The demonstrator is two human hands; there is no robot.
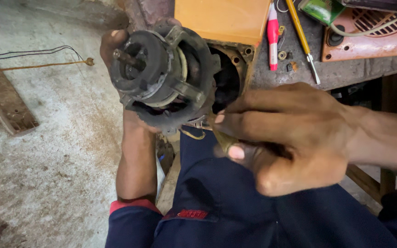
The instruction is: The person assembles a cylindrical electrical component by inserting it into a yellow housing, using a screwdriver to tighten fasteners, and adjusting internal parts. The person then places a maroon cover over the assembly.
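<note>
My left hand grips a dirty black electric motor from behind, holding it up over my lap with its short shaft pointing toward me. Only the fingertips show at the motor's top left; the forearm runs down below it. My right hand is to the right of the motor, thumb and fingers pinched on a thin yellowish wire or sleeve that leads from the motor's lower edge. A loop of the same yellow wire hangs under the motor.
An orange machine housing with a round opening sits behind the motor. On the bench to the right lie a red-and-white pen-like tool, a yellow-handled screwdriver, small nuts and a pinkish vented cover. Concrete floor with a wooden plank lies left.
</note>
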